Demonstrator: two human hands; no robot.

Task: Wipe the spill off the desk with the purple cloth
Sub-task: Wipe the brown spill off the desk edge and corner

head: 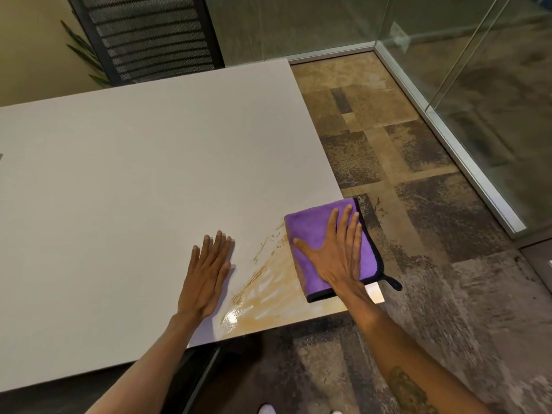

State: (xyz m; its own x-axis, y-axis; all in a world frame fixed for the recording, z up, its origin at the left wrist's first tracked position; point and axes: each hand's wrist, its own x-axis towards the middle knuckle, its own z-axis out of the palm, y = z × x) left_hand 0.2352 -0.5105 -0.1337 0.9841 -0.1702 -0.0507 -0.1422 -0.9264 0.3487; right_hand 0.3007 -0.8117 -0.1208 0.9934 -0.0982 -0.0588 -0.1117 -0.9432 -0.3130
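A folded purple cloth (310, 231) with a black hem lies on the near right corner of the white desk (134, 174), partly hanging over the right edge. My right hand (337, 258) presses flat on the cloth, fingers spread. A brownish wet spill (268, 294) streaks the desk just left of the cloth, reaching the front edge with a shiny puddle. My left hand (209, 273) rests flat on the bare desk left of the spill, holding nothing.
A black mesh chair (149, 37) stands behind the desk's far edge, a plant (83, 52) beside it. Patterned carpet (418, 204) lies to the right, bounded by glass walls (478, 85). A small white tag (375, 292) sticks out under the cloth.
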